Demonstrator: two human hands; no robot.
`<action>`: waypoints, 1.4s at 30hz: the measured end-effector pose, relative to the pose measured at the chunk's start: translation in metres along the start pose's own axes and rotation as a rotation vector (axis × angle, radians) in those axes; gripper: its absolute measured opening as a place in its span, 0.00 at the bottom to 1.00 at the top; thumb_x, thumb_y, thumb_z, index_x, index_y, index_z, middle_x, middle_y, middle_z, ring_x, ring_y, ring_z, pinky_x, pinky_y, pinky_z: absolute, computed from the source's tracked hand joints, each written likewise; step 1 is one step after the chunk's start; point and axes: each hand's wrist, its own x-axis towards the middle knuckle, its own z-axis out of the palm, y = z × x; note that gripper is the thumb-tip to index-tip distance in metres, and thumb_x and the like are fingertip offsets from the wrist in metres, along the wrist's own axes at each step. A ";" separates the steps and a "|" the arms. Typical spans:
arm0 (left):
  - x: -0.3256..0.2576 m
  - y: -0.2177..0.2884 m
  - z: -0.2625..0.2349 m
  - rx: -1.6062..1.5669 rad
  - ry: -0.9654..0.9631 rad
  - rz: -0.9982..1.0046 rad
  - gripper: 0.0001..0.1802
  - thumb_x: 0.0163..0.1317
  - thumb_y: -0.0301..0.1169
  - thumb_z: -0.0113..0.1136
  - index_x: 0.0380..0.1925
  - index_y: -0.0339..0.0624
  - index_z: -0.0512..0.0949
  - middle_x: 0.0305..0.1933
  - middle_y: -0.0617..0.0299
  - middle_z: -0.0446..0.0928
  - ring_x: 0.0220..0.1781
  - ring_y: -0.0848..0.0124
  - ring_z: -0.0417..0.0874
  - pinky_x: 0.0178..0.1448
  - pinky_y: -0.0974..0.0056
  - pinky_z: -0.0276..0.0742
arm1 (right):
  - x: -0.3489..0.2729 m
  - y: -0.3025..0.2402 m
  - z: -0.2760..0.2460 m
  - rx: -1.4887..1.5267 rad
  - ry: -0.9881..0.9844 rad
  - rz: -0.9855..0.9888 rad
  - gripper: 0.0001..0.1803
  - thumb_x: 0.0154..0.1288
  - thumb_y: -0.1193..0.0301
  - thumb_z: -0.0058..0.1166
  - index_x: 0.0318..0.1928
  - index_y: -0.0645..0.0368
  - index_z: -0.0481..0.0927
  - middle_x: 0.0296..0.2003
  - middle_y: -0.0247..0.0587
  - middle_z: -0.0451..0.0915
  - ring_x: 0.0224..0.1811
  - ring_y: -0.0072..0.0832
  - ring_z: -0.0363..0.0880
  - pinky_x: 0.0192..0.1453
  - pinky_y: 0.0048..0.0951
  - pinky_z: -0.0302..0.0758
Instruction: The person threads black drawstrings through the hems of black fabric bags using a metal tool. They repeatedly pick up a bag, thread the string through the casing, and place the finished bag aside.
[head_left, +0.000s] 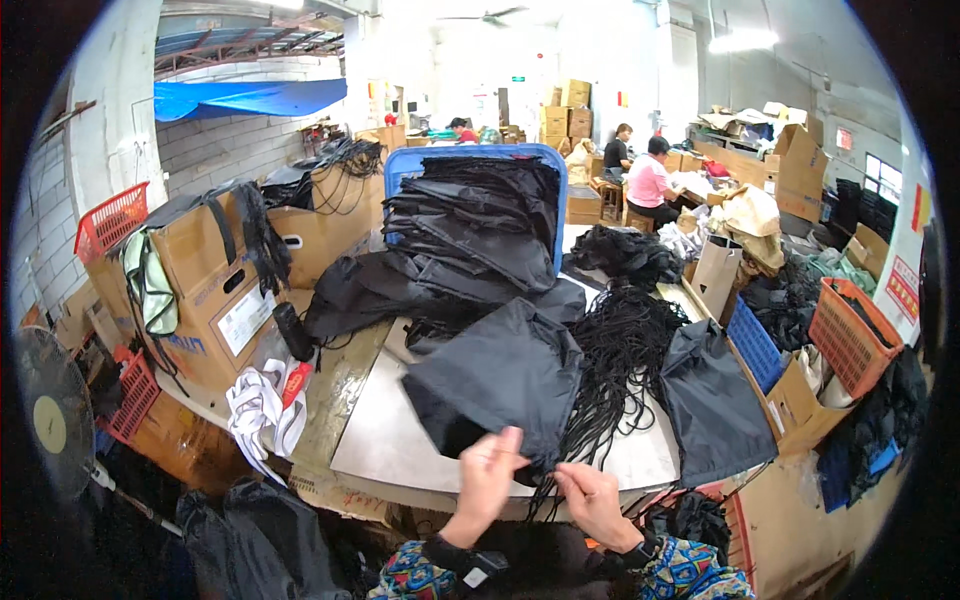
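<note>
We see blue lettering and a white printed label on the cardboard box at left. On the right-hand pillar we find a red-and-white lettered sign; at the far end, we cannot make out the small green sign.

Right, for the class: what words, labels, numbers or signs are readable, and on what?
Red sign on the right pillar: characters, not copied.
Blue lettering on the left cardboard box: not copied.
White label on that box: too blurred.
Red tag on white straps: too blurred.
Green sign at the back, small notice far right: too small.
</note>
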 end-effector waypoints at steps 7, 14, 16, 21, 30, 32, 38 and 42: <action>-0.003 0.005 0.017 0.207 -0.208 0.191 0.17 0.66 0.36 0.58 0.25 0.32 0.72 0.16 0.53 0.69 0.19 0.80 0.64 0.22 0.65 0.65 | 0.016 -0.006 -0.003 -0.057 -0.041 -0.007 0.06 0.61 0.76 0.56 0.37 0.66 0.80 0.27 0.47 0.81 0.28 0.38 0.79 0.31 0.31 0.74; 0.001 0.003 0.007 1.010 -0.260 0.750 0.04 0.55 0.24 0.56 0.29 0.36 0.71 0.27 0.48 0.76 0.31 0.50 0.79 0.33 0.54 0.73 | 0.080 -0.070 -0.063 0.286 0.372 -0.061 0.14 0.73 0.71 0.41 0.50 0.69 0.72 0.41 0.44 0.81 0.48 0.29 0.77 0.56 0.32 0.70; -0.002 -0.003 0.014 1.113 -0.359 0.779 0.06 0.53 0.24 0.57 0.31 0.38 0.72 0.28 0.49 0.75 0.32 0.53 0.79 0.39 0.55 0.73 | 0.064 -0.055 -0.067 0.405 0.373 -0.013 0.14 0.76 0.68 0.38 0.44 0.65 0.74 0.34 0.41 0.80 0.41 0.24 0.77 0.54 0.31 0.71; 0.030 -0.043 -0.050 1.433 -0.403 0.774 0.10 0.47 0.27 0.56 0.32 0.43 0.81 0.33 0.56 0.79 0.43 0.59 0.80 0.52 0.54 0.74 | 0.002 0.034 -0.179 0.798 1.050 0.182 0.04 0.68 0.75 0.44 0.41 0.61 0.71 0.22 0.28 0.67 0.24 0.17 0.65 0.33 0.22 0.70; 0.072 -0.102 -0.189 1.547 -0.507 0.738 0.10 0.46 0.18 0.54 0.28 0.36 0.81 0.35 0.46 0.79 0.43 0.50 0.79 0.57 0.52 0.72 | -0.137 0.103 -0.343 0.118 1.218 0.471 0.14 0.68 0.72 0.45 0.51 0.64 0.74 0.24 0.24 0.65 0.18 0.12 0.55 0.17 0.17 0.50; 0.049 -0.086 -0.156 1.314 -0.476 0.461 0.11 0.46 0.17 0.51 0.29 0.33 0.80 0.36 0.43 0.78 0.43 0.47 0.78 0.54 0.52 0.73 | -0.125 0.095 -0.271 -0.030 0.908 0.611 0.12 0.67 0.71 0.47 0.48 0.60 0.77 0.24 0.20 0.65 0.18 0.09 0.55 0.17 0.15 0.50; -0.055 -0.063 -0.089 0.243 -0.248 -0.404 0.10 0.53 0.23 0.62 0.36 0.34 0.78 0.33 0.61 0.75 0.33 0.73 0.77 0.37 0.67 0.73 | -0.086 0.045 -0.060 0.339 -0.124 0.936 0.13 0.70 0.64 0.50 0.44 0.59 0.80 0.22 0.18 0.66 0.20 0.07 0.58 0.21 0.13 0.53; -0.075 -0.080 -0.029 0.381 -0.197 -0.234 0.12 0.58 0.30 0.65 0.39 0.36 0.78 0.35 0.63 0.74 0.33 0.79 0.75 0.35 0.73 0.69 | -0.082 0.051 0.007 0.181 -0.316 0.622 0.15 0.67 0.67 0.54 0.46 0.67 0.78 0.28 0.29 0.77 0.29 0.16 0.72 0.34 0.21 0.70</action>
